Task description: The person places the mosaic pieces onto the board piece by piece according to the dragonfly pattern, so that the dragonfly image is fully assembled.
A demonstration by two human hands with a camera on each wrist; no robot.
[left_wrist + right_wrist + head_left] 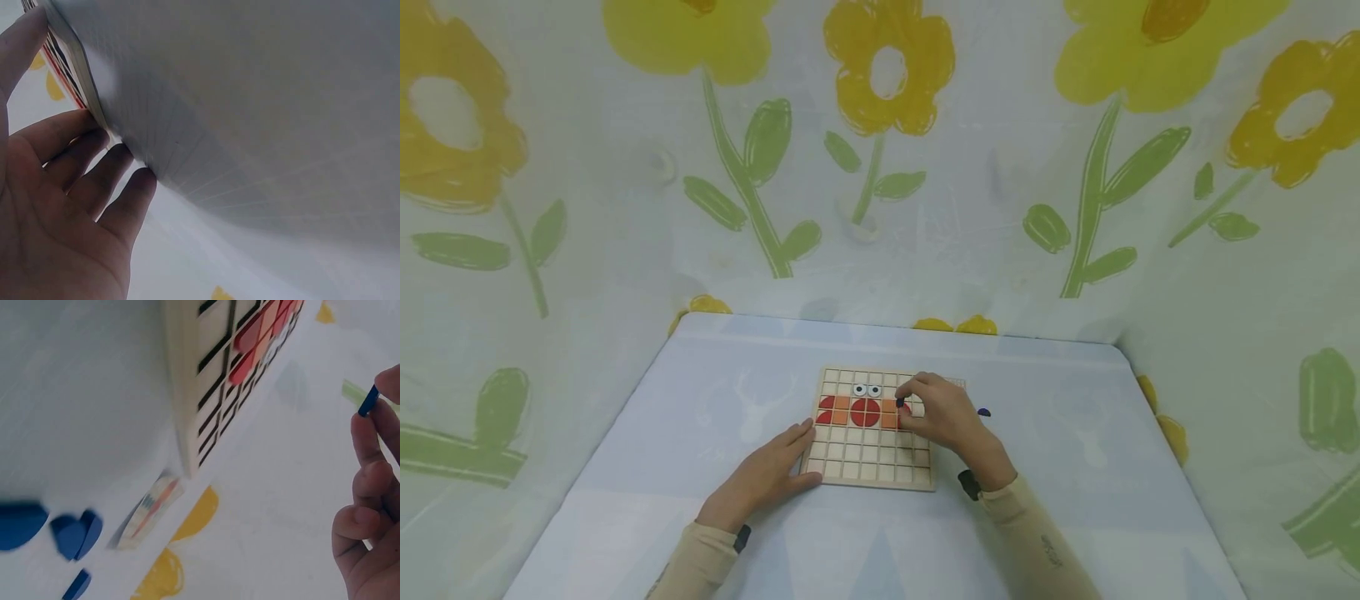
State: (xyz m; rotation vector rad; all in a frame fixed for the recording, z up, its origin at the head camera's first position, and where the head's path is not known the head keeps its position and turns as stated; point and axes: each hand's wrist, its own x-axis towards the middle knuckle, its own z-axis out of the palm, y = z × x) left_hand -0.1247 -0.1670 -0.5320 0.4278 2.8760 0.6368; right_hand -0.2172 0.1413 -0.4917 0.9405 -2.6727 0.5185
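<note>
A wooden grid board [865, 472] lies on the table, holding red quarter-round pieces [865, 412], orange square pieces [841, 408] and two eye pieces [867, 390]. My left hand [767, 468] touches the board's left side, fingers extended along its edge and thumb near the lower corner. Over the right part of the board, my right hand [951, 414] pinches a small dark blue piece [369, 401] between thumb and fingertips. That hand covers part of the red pieces on the right side in the head view.
Several loose blue pieces [75, 536] lie to the right of the board; one blue piece [984, 412] shows past the right hand. A small patterned card [150, 512] lies by the board's far right corner. A flower-printed curtain [970, 208] stands behind the table [1037, 533].
</note>
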